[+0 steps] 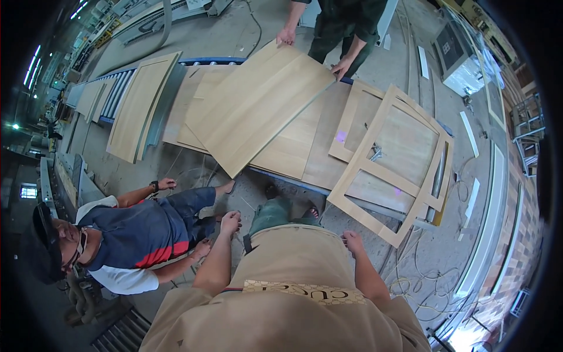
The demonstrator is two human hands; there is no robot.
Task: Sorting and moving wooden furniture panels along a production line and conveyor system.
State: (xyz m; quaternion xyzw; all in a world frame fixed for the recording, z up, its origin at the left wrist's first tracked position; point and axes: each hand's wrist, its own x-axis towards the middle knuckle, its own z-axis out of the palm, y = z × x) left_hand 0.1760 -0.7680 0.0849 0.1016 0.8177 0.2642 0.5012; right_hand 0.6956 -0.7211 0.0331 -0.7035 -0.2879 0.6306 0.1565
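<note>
My left hand (230, 222) hangs in a loose fist at my side, gripping nothing. My right hand (352, 239) is curled half shut as well, empty, knuckles out beside my hip. Closest to it is the pale wooden door frame (392, 159), open-panelled, lying flat with its near corner jutting past the edge of the roller conveyor (120, 89), just ahead of my right hand but not touching it. Under and behind that frame sit flat wooden panels (305, 146), stacked loosely along the line. On top of them a large plywood sheet (258, 105) lies skewed, its far edge held by a person in dark green across the conveyor, one hand (285, 37) at its far corner, the other hand (341, 67) at the right side. To my left a person in a navy, red and white shirt (132, 234) crouches on the concrete floor (422, 258), arms down. Pale cords (410, 281) loop over the floor at my right.
</note>
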